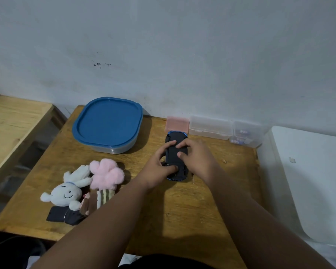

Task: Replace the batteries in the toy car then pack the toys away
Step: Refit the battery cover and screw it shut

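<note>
On the left of the counter [182, 210] lie my plush toys [81, 183], with the blue-lidded container [108, 124] behind them. My left hand [159, 166] grips the toy car [176, 158], which sits belly-up at mid-counter, thumb pressed on its underside. My right hand [196, 154] clasps its other side, fingers curled on top. Small clear boxes [210, 127] line the wall further right.

The toy car [176, 158] lies upside down on the wooden table, dark underside up (blue body showing only at its edges). Left of it lie a white plush rabbit [66, 193] and a pink plush [106, 173], touching.
</note>
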